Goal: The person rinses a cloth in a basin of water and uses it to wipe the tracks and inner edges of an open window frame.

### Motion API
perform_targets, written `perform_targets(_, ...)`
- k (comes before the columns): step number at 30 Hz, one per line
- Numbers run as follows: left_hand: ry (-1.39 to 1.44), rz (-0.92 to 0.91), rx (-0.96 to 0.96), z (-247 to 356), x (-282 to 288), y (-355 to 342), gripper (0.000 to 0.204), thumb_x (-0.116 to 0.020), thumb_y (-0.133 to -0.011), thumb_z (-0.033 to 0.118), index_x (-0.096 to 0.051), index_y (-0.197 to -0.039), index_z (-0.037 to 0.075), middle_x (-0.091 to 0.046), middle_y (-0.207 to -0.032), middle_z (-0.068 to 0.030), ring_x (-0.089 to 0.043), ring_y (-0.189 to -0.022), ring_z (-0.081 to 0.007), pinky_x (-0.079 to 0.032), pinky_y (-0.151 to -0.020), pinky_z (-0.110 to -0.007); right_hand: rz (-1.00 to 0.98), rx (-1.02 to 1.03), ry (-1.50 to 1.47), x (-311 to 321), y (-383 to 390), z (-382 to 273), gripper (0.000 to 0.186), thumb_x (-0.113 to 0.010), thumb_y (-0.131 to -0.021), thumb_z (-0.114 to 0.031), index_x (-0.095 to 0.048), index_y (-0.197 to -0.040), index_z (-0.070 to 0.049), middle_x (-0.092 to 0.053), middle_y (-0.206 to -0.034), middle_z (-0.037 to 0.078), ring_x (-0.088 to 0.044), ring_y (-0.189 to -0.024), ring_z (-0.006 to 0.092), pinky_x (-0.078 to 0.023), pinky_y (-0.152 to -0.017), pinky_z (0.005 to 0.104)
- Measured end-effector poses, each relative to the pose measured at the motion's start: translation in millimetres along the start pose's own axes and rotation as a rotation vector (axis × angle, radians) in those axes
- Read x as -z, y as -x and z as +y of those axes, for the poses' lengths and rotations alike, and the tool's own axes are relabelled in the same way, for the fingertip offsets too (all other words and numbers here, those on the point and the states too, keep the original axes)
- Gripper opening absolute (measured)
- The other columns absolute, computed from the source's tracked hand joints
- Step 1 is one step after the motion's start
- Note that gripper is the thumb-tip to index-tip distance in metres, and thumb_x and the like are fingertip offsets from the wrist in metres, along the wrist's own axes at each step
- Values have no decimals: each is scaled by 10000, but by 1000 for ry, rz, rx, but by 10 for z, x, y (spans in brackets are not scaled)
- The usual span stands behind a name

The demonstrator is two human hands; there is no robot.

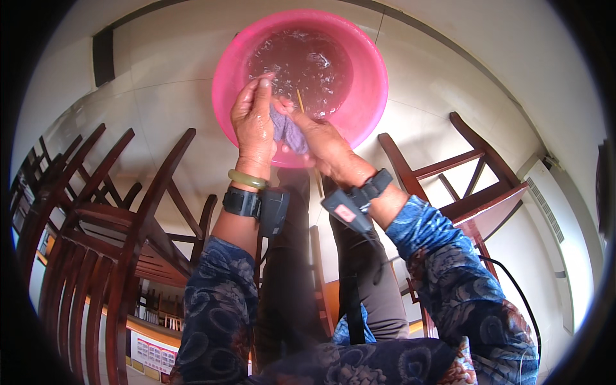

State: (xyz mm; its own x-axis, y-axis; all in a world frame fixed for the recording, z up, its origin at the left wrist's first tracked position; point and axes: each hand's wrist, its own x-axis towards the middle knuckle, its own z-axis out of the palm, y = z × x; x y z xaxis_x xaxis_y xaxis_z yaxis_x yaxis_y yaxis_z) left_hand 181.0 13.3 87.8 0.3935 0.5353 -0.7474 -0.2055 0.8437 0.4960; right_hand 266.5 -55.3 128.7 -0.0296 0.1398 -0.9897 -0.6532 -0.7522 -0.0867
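A bunched purple-grey cloth (290, 133) is between my two hands, over the near rim of a pink basin (224, 83). My left hand (254, 125), wet, is closed at the cloth's left side, thumb upward; its fingertips are partly hidden. My right hand (326, 144) grips the cloth from the right, with fingers curled beneath it. A thin yellowish stick (300, 101) shows above the right hand, and a similar length appears below it; I cannot tell whether the hand holds it. Murky, bubbly water (301, 64) lies in the basin.
Dark wooden chairs stand on the left (122, 237) and right (475, 192). The basin is on the pale tiled floor (173, 64), near a wall. Black devices are strapped to my left wrist (273, 210) and right wrist (346, 210). A black cable (516, 282) runs by my right arm.
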Motion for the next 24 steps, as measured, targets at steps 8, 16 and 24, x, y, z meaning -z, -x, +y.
perform_targets(8,-748,-3,-617,-58,-84,50,133,-509,-896,54,-566,-984,-28,-561,-691,-14,-511,-575,-70,-450,-563,-207,48,-156,-507,-121,-92,-39,398,-516,-874,-423,-523,-1046,-64,-572,-849,11,-543,-778,118,-421,-673,239)
perform_targets(16,249,357,19,-4,-192,1,205,-430,-945,194,-531,-1022,33,-425,-573,3,-453,-543,-95,-426,-551,-262,440,784,-106,-144,-305,-101,63,-586,-757,-96,-544,-712,-84,-560,-650,43,-536,-566,150,-432,-551,263)
perform_targets(24,294,-133,425,-165,322,30,244,-496,-893,166,-507,-1092,25,-562,-947,-60,-557,-837,-163,-476,-723,-293,425,1534,1217,-88,-235,-306,78,-593,-610,-200,-582,-651,-134,-546,-623,38,-572,-645,225,-467,-566,355)
